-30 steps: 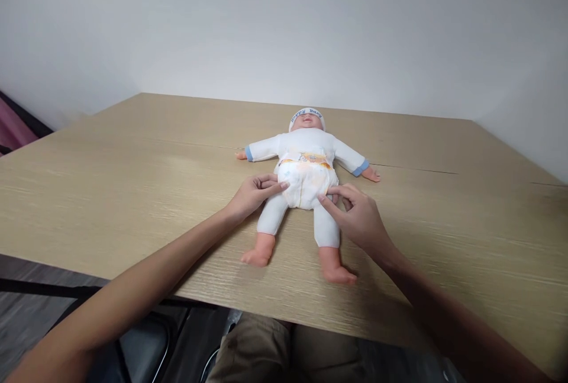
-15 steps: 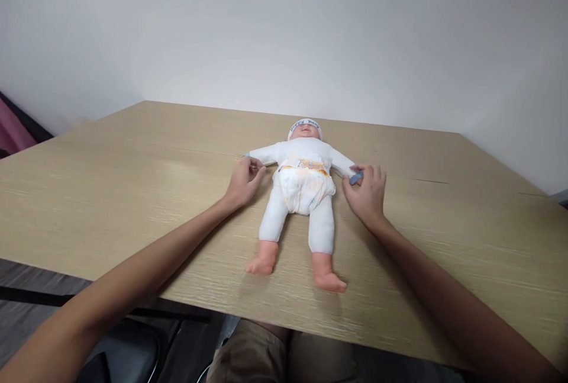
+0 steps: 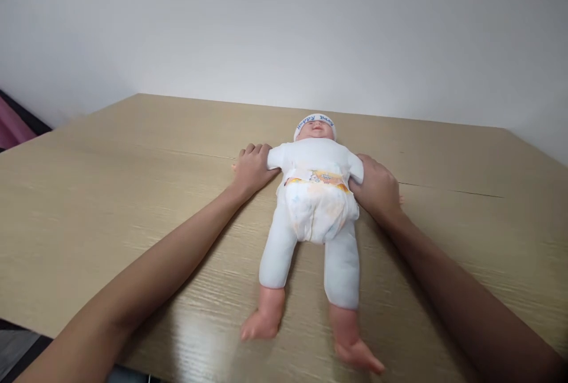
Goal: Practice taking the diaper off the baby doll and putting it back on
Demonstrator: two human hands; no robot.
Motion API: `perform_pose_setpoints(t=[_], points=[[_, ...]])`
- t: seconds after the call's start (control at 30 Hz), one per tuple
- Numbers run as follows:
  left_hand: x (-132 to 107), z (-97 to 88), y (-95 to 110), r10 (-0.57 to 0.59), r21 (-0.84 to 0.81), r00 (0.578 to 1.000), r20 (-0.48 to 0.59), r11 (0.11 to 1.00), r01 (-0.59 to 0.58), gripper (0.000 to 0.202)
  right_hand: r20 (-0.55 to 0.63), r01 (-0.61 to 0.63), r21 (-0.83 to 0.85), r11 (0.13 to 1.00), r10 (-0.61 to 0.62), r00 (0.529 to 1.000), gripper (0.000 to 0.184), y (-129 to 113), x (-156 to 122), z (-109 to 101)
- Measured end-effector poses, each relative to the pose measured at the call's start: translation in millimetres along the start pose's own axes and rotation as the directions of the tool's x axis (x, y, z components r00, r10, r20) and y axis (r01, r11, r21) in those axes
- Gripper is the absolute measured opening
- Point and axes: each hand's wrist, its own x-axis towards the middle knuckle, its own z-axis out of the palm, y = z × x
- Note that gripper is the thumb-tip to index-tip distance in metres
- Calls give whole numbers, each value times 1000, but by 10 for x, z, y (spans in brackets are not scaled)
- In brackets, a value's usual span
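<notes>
A baby doll (image 3: 316, 155) lies on its back on the table, feet toward me and legs apart. It has a white cloth body, bare pinkish feet, and a white headband (image 3: 315, 119) lettered "Happy Baby". Around its hips is a white diaper (image 3: 316, 211) with an orange printed waistband. My left hand (image 3: 254, 169) is closed round the doll's arm on the left; a bit of the doll's hand shows beyond it. On the other side, my right hand (image 3: 378, 186) wraps the doll's other arm, fingers partly hidden, with the doll's fingertips peeking out past my wrist.
The light wood table (image 3: 133, 193) has a thin seam running across it behind the hands. A plain white wall (image 3: 284, 34) rises at its far edge. Pink and black fabric (image 3: 13, 125) is at the far left.
Both hands have shifted from the doll's cuffs farther up its arms and now grip them. The doll appears larger and nearer in view. The blue cuffs are now hidden.
</notes>
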Motion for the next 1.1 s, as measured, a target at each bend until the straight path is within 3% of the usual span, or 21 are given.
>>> perform_pose_setpoints(t=[0.53,0.63,0.77,0.87,0.93,1.1], points=[[15,-104,72,-62,36,995,80,998,59,48,99,-70,-103,992,81,992,33,-63,28,-63],[-10,-250,117,-96,27,991,98,995,93,47,119,-65,-114,991,79,990,34,-122,13,-119],[-169,-634,196,-172,-21,973,156,984,177,45,179,-65,-61,996,75,981,36,-260,-82,-345],[-500,-1027,325,-176,-34,965,195,982,186,42,248,-113,-2,994,110,962,38,-355,-248,-652],[-872,-1306,471,-164,-36,969,183,984,173,40,292,-115,49,992,96,952,40,-384,-407,-900],[-2223,-1854,1001,-249,-86,950,188,960,268,29,312,-43,295,954,-53,949,48,-406,-936,-1542]])
